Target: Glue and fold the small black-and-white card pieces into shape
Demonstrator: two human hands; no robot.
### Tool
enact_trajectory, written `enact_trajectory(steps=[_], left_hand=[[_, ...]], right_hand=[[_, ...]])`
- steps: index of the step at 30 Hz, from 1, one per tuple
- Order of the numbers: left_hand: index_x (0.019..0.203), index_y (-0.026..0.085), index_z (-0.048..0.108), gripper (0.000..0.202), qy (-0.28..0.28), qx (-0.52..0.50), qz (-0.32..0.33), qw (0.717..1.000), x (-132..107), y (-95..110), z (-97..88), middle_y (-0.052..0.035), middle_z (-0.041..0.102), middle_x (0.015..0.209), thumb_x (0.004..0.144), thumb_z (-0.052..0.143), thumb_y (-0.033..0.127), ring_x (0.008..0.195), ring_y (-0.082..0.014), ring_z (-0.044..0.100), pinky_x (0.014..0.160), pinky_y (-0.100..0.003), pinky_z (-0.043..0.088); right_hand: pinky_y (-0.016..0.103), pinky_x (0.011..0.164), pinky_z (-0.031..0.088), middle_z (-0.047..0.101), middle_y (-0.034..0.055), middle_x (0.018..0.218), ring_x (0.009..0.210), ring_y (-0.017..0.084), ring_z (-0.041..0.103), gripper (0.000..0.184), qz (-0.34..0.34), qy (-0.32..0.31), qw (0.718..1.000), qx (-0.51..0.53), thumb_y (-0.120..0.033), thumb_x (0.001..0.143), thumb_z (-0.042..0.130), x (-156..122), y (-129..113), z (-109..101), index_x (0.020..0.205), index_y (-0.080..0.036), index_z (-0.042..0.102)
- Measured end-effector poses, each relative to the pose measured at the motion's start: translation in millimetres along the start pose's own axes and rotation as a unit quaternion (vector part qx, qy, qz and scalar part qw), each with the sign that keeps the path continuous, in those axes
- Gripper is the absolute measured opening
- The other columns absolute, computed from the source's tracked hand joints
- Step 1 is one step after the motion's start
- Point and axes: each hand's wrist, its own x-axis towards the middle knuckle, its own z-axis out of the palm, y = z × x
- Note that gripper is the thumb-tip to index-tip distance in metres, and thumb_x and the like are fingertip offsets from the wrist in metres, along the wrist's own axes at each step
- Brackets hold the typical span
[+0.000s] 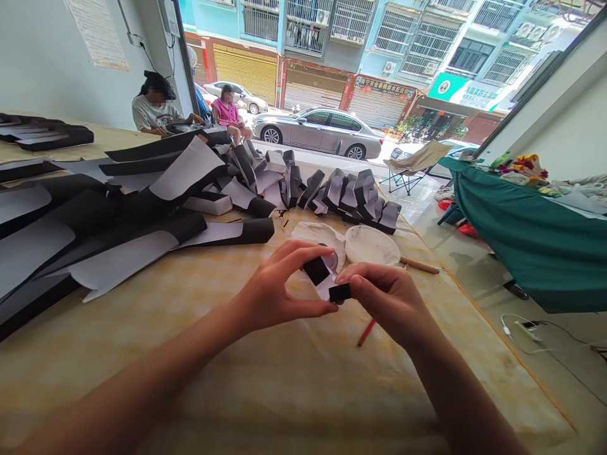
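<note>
Both my hands meet over the yellowish table (199, 354), pinching a small black-and-white paper piece (324, 280) between them. My left hand (279, 287) grips its upper black end with thumb and fingers curled. My right hand (386, 297) holds the lower black flap with closed fingers. Just behind the piece lie a white dish (372, 245) and a flat white sheet (318, 235). A red pencil (366, 332) lies on the table under my right hand.
Large black-and-white paper cutouts (118, 215) pile up on the left, and several folded pieces (341, 193) stand in a row behind. A wooden stick (420, 265) lies by the dish. Two people sit at the far end. A green-covered table (526, 234) stands to the right.
</note>
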Motion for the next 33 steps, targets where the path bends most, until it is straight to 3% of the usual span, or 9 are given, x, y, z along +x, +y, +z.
enact_trajectory(steps=[8,13,17,22,33], left_hand=[[0.120,0.019,0.054,0.062,-0.002,-0.011,0.032,0.999,1,0,-1.0,-0.0085,0.065,0.104,0.065,0.078,0.035,0.097,-0.0188,0.061,0.084,-0.032,0.053],[0.122,0.018,0.053,0.062,0.000,-0.006,0.043,0.999,0,-3,-0.7,-0.0094,0.064,0.105,0.067,0.077,0.034,0.098,-0.0185,0.061,0.085,-0.032,0.053],[0.124,0.017,0.052,0.064,0.000,0.003,0.071,0.997,-2,-6,1.1,-0.0101,0.064,0.105,0.068,0.077,0.032,0.098,-0.0186,0.060,0.086,-0.034,0.053],[0.128,0.017,0.049,0.069,-0.013,0.008,0.091,0.996,-3,-7,3.9,-0.0103,0.064,0.106,0.067,0.077,0.035,0.098,-0.0191,0.059,0.086,-0.035,0.053],[0.129,0.019,0.048,0.070,-0.005,0.006,0.094,0.996,-3,-8,5.1,-0.0100,0.064,0.104,0.068,0.077,0.036,0.097,-0.0194,0.059,0.084,-0.036,0.053]], right_hand=[[0.024,0.063,0.046,0.065,0.0018,0.071,0.069,0.013,0.058,0.019,0.019,-0.048,0.998,0.025,-0.036,0.083,0.062,2,5,-6,0.077,-0.020,0.070],[0.021,0.059,0.045,0.065,-0.0001,0.072,0.066,0.011,0.057,0.014,0.043,0.000,0.999,-0.028,-0.034,0.080,0.066,1,-3,1,0.076,-0.021,0.069],[0.018,0.059,0.048,0.065,-0.0023,0.073,0.066,0.009,0.060,0.011,0.061,0.023,0.998,0.017,-0.029,0.073,0.073,2,-6,5,0.079,-0.023,0.067],[0.018,0.060,0.049,0.063,-0.0023,0.069,0.065,0.009,0.060,0.017,0.089,0.019,0.995,0.043,-0.028,0.071,0.074,3,-5,4,0.069,-0.019,0.059],[0.020,0.057,0.043,0.057,-0.0030,0.069,0.063,0.008,0.052,0.018,0.094,0.014,0.995,0.028,-0.027,0.074,0.071,3,-3,2,0.070,-0.019,0.056]])
